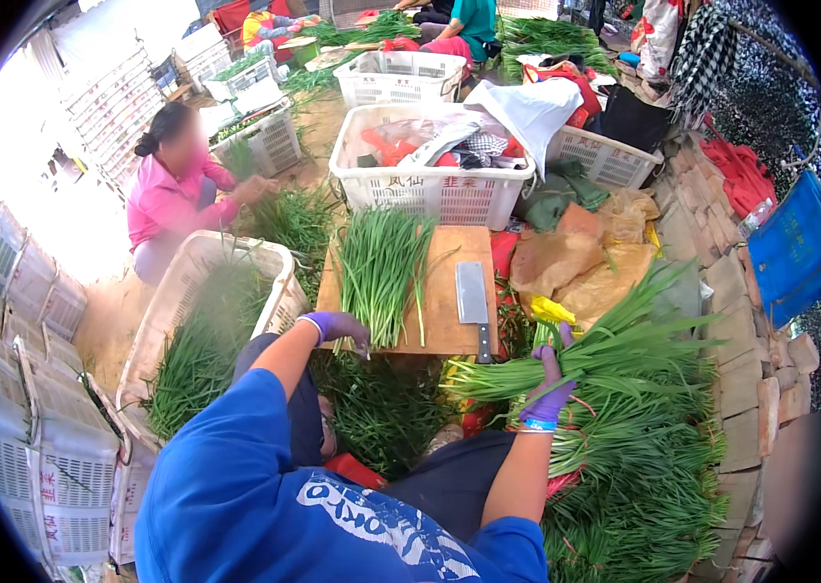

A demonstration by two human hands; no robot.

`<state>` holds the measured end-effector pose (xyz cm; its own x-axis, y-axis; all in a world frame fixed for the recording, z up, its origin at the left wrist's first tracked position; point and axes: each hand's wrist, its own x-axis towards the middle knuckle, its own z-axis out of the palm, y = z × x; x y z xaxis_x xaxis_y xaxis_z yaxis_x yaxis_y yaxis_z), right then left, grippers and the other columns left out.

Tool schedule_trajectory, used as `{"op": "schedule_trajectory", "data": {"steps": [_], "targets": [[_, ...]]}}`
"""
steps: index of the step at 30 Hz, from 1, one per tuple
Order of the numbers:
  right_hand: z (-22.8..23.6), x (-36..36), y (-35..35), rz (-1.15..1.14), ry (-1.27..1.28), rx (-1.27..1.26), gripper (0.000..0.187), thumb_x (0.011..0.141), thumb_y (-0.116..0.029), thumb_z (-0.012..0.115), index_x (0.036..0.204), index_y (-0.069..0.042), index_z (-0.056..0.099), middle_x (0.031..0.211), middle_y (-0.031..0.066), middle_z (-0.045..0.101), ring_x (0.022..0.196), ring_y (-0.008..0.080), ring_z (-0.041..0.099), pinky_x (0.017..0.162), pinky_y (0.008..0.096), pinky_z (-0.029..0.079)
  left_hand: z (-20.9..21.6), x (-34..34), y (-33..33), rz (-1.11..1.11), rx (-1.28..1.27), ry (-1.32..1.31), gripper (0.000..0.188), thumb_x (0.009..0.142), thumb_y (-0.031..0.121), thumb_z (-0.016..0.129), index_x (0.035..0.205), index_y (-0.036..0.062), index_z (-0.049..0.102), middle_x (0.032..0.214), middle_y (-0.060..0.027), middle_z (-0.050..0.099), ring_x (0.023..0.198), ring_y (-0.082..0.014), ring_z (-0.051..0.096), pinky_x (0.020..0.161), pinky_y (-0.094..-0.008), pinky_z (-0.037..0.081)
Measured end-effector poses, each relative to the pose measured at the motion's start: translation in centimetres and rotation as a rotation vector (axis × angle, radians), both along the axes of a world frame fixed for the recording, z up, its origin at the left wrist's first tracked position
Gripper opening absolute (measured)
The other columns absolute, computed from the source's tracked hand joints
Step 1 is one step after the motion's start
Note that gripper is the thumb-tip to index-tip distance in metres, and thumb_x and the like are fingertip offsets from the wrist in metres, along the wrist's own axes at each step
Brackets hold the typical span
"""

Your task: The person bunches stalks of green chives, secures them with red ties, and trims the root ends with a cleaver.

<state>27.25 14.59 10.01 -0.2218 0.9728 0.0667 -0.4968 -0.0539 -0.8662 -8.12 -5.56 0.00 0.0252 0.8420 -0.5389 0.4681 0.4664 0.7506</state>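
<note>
My right hand [548, 391], in a purple glove, grips a bunch of long green garlic chives [624, 335] over a big heap of tied chive bundles [639, 476]. Its leaves fan out to the upper right. My left hand [341, 330], also gloved, hangs at the near left edge of a wooden board [443, 255], fingers drooping and nothing seen in them. On that board lies a loose bunch of chives [381, 277], stems toward me. A cleaver [471, 296] with a black handle rests flat on the right side of the board.
A white crate [284, 262] of chives stands left of the board; another crate [430, 194] holding bags and cloth is behind it. Someone in pink [172, 199] handles chives at left. Stacked crates [51, 447] line the left side, and brick edging [741, 379] runs along the right.
</note>
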Motion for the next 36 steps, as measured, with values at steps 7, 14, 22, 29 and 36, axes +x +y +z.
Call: {"op": "schedule_trajectory", "data": {"steps": [7,14,22,29,36], "targets": [[-0.5,1.1,-0.8,0.072,0.139,-0.012,0.051,0.074,0.002,0.055,0.123,0.003,0.041,0.077,0.0022,0.049,0.067,0.0123,0.046,0.068,0.0244,0.042,9.2,2.9,-5.6,0.136,0.202,-0.443,0.015,0.066,0.011,0.063,0.078,0.0019,0.066,0.118,-0.0139,0.052,0.113,-0.0267,0.045,0.103,-0.0355,0.022],[1.4,2.3,-4.9,0.406,0.690,0.096,0.028,0.081,-0.008,0.050,0.109,-0.008,0.047,0.064,0.0006,0.042,0.066,0.0147,0.043,0.086,0.0410,0.035,10.4,18.1,-11.7,-0.118,0.019,0.061,0.037,0.081,0.028,0.054,0.102,-0.0020,0.060,0.097,-0.0151,0.062,0.100,-0.0256,0.055,0.085,-0.0348,0.044],[9.0,1.2,-8.3,0.701,1.150,0.187,0.014,0.080,-0.010,0.054,0.089,-0.019,0.059,0.063,-0.0090,0.043,0.069,0.0109,0.043,0.094,0.0358,0.029,9.6,22.0,-12.3,0.263,0.234,-0.773,0.026,0.083,0.004,0.051,0.108,0.0029,0.058,0.106,-0.0094,0.060,0.096,-0.0139,0.057,0.073,-0.0225,0.048],[8.4,3.2,-10.8,0.810,1.079,0.191,0.021,0.079,-0.007,0.054,0.093,-0.021,0.062,0.065,-0.0098,0.052,0.066,0.0089,0.047,0.092,0.0314,0.031,9.9,20.7,-13.8,0.358,0.212,-0.724,0.030,0.084,0.026,0.054,0.091,-0.0017,0.062,0.079,-0.0095,0.065,0.063,-0.0103,0.059,0.056,-0.0193,0.046],[9.2,1.8,-12.0,0.937,1.107,0.350,0.029,0.073,-0.004,0.058,0.095,-0.023,0.062,0.068,-0.0092,0.059,0.069,0.0077,0.055,0.086,0.0325,0.035,10.8,18.7,-14.9,0.453,0.439,-1.031,0.043,0.084,0.026,0.053,0.119,0.0014,0.048,0.102,-0.0071,0.059,0.079,-0.0076,0.053,0.074,-0.0214,0.043]]}}
